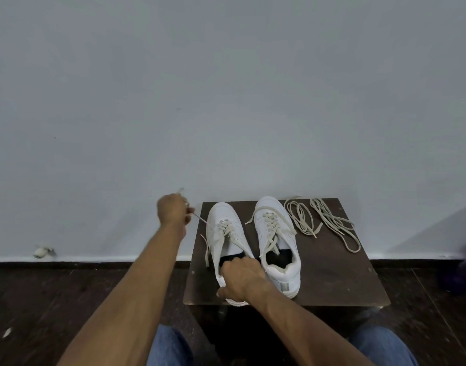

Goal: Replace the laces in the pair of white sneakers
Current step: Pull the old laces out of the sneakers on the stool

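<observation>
On top of the small dark table (pixel 332 281), head view: two white sneakers side by side, spare laces (pixel 321 220) coiled to their right. Left hand (pixel 173 211) fingers curled, pinching the lace end (pixel 200 219) of the left sneaker (pixel 224 228), pulled taut out to the left. Right hand (pixel 243 280) grips that shoe's heel, bracing it. Right sneaker (pixel 277 233) laced, untouched. Lace looks soft, limp, light; best held at the stiff tip

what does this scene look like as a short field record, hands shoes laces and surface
left hand: pinches a lace end, pulling it out to the left of the left sneaker
right hand: grips the left sneaker's heel
right sneaker: laced, untouched
spare laces: two loose bundles right of the sneakers
surface: dark wooden stool
</observation>
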Available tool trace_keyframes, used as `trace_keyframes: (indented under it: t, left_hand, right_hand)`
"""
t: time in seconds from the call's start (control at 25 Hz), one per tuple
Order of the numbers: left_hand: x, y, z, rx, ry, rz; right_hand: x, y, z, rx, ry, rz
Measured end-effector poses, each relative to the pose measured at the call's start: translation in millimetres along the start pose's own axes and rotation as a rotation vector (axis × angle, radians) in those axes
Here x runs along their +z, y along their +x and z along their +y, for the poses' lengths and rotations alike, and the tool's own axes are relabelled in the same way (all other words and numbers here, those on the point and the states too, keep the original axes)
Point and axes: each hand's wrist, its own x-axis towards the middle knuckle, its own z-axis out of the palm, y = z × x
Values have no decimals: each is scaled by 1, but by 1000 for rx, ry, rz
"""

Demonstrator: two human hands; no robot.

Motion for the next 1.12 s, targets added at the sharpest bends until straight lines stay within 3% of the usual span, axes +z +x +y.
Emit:
trace_keyframes:
  t: [0.08,0.2,0.28,0.4,0.48,0.56,0.72,0.88,0.96,1.08,1.12]
  left_hand:
    - [-12,4,14,-113,-277,-38]
    - [-13,0,7,-75,-131,-147]
    - [-8,-5,-12,19,125,-150]
    - [-10,-22,-55,350,868,-170]
    - [-15,-41,-80,414,1070,-253]
    - [-20,-52,-97,388,1121,-296]
    - [-22,-49,-99,405,1067,-228]
    - [-17,-46,-95,409,1086,-273]
    - [-15,-44,-96,405,1089,-281]
    - [-13,-43,-96,394,1123,-243]
    - [-13,-43,-97,382,1124,-237]
  right_hand:
    - [1,0,0,1,2,4]
    - [0,0,1,-2,2,12]
    - [1,0,1,-9,0,13]
    - [2,2,2,-30,1,2]
    - [3,2,6,-58,40,-10]
    - [0,3,12,-125,97,-46]
    - [-12,-1,29,-216,331,-68]
    - [-39,9,40,-82,602,395]
    - [-49,27,43,-4,481,424]
    - [-43,53,31,43,127,188]
    - [-39,59,25,45,39,191]
